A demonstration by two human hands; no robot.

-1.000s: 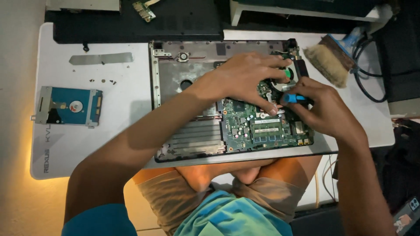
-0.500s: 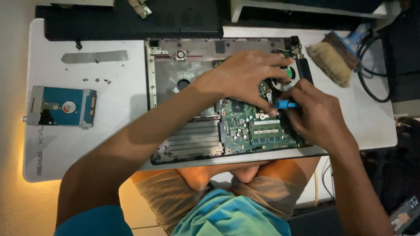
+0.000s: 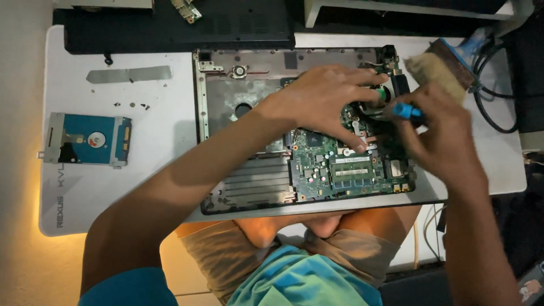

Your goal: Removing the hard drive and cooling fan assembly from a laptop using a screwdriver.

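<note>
An opened laptop base (image 3: pixel 249 107) lies on a white mat, its green circuit board (image 3: pixel 334 167) exposed on the right half. My left hand (image 3: pixel 331 102) rests spread over the upper part of the board, fingers pressing near the fan area. My right hand (image 3: pixel 439 133) grips a blue-handled screwdriver (image 3: pixel 405 110), its tip hidden behind my left fingers at the board's upper right corner.
A blue hard drive (image 3: pixel 88 139) in a metal bracket lies left on the mat (image 3: pixel 73 192). A strip of silver tape (image 3: pixel 129 73) and loose screws (image 3: pixel 131 105) sit above it. A brush (image 3: pixel 439 71) and black cables (image 3: pixel 493 102) are at the right. A black laptop cover (image 3: pixel 181 25) lies behind.
My right hand with the screwdriver has shifted slightly up and right over the board's corner. My left hand has stayed spread on the board.
</note>
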